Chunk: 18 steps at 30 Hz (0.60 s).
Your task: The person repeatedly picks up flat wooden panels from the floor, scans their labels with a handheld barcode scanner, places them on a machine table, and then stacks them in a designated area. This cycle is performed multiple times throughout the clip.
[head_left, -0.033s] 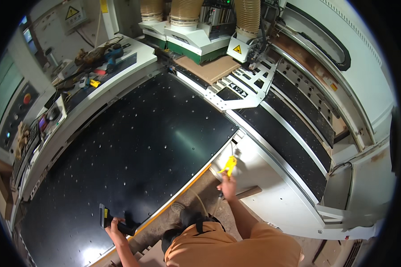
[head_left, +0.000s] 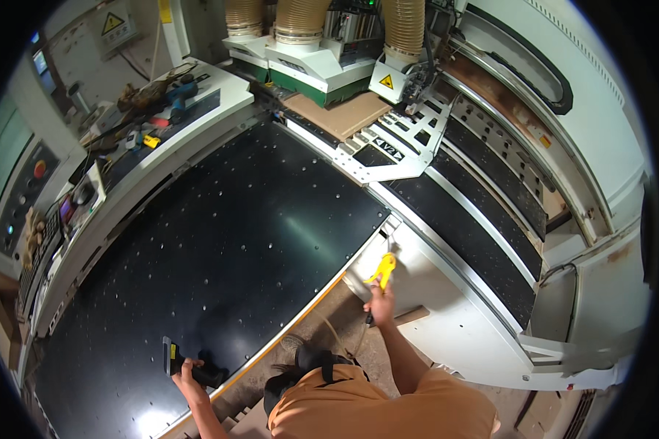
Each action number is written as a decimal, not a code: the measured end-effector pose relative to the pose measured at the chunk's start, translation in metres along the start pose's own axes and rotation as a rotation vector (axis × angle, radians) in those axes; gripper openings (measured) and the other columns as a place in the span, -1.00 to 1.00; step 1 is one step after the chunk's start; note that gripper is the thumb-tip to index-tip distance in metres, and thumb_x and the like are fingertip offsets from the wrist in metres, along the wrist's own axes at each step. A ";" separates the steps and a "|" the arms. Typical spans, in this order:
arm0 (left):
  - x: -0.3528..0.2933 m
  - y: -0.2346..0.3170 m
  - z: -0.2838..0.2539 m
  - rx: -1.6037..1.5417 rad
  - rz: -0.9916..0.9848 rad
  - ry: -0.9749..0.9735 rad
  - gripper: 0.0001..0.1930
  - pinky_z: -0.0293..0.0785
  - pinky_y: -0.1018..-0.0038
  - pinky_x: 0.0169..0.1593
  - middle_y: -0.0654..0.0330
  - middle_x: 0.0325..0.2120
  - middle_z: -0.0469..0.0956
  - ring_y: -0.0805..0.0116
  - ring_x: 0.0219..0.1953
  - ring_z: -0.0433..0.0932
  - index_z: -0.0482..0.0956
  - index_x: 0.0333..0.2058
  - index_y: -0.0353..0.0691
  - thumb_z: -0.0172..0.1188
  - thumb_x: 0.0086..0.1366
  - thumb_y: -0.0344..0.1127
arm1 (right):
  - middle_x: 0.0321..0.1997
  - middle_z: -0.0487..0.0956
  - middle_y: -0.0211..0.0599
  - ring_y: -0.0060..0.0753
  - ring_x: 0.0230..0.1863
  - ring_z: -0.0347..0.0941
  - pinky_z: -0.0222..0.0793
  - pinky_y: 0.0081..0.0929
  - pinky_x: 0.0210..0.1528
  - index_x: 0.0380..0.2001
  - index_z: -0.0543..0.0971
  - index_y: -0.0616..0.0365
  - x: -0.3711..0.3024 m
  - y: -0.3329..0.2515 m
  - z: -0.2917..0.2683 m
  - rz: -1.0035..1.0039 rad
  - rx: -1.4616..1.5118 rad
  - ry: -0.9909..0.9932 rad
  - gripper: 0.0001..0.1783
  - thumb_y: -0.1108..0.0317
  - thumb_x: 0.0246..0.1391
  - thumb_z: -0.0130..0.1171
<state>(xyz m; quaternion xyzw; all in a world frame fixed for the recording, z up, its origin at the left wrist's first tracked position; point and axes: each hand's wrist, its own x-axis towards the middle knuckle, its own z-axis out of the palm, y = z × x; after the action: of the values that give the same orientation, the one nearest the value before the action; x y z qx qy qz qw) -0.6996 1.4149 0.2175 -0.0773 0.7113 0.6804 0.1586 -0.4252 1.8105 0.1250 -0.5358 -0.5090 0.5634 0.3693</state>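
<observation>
In my right hand (head_left: 380, 303) is a yellow air blow gun (head_left: 385, 269), with my fingers wrapped round its handle. A thin hose (head_left: 362, 338) runs down from it. The gun points away from me, over the white panel just right of the black bed's corner. My left hand (head_left: 186, 373) grips a black handheld device (head_left: 170, 357) with a flat, grey-edged head and a yellow label; its exact kind I cannot make out. That device is above the near left part of the black machine bed (head_left: 220, 249), which is dotted with small light spots.
A white machine head (head_left: 311, 69) with ribbed hoses stands at the far side, beside a brown board (head_left: 337, 115). Tools lie on the side ledge (head_left: 211, 102) at left, near a control panel (head_left: 25, 194). A wooden strip (head_left: 410, 318) lies right of my forearm.
My right hand and the air blow gun have shifted slightly to the right, and the gun has tilted. The left hand stays nearly in place. The view has moved a little.
</observation>
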 end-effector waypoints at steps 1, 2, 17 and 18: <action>0.014 -0.001 0.001 0.022 -0.030 -0.002 -0.73 0.32 0.52 -0.52 0.12 -0.54 0.56 0.45 -0.54 0.47 0.47 -0.31 -0.27 0.20 0.19 -0.17 | -0.03 0.59 -0.21 -0.65 -0.77 0.26 0.30 -0.66 -0.71 0.21 0.31 0.21 0.004 -0.028 -0.002 -0.136 0.209 -0.050 -0.50 0.52 0.17 -0.10; 0.029 -0.003 0.007 -0.017 -0.008 -0.025 -0.72 0.34 0.50 -0.48 0.11 -0.54 0.56 0.42 -0.53 0.48 0.47 -0.30 -0.29 0.19 0.19 -0.18 | -0.01 0.60 -0.22 -0.66 -0.77 0.22 0.28 -0.66 -0.73 0.21 0.29 0.21 0.012 -0.053 0.002 -0.208 0.214 -0.131 -0.48 0.55 0.14 -0.12; 0.113 -0.004 0.042 -0.025 0.086 -0.151 -0.69 0.47 0.34 -0.16 0.06 -0.58 0.53 0.30 -0.47 0.52 0.43 -0.31 -0.43 0.18 0.17 -0.25 | 0.09 0.49 0.26 0.18 0.08 0.53 0.49 -0.09 0.10 0.14 0.30 0.24 0.301 -0.226 0.193 -0.214 -1.173 0.175 -0.52 0.29 0.20 0.04; 0.114 -0.007 0.042 -0.010 0.069 -0.071 -0.66 0.46 0.35 -0.14 0.07 -0.59 0.52 0.30 -0.45 0.52 0.39 -0.25 -0.42 0.18 0.18 -0.24 | 0.07 0.51 0.25 0.15 0.09 0.53 0.49 -0.09 0.11 0.13 0.31 0.24 0.324 -0.231 0.192 -0.213 -1.147 0.195 -0.50 0.25 0.19 0.08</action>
<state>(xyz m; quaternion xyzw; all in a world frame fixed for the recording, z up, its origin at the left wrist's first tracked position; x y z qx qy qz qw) -0.7989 1.4677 0.1722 -0.0293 0.7039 0.6914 0.1598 -0.6930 2.1363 0.2569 -0.6454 -0.7469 0.1061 0.1201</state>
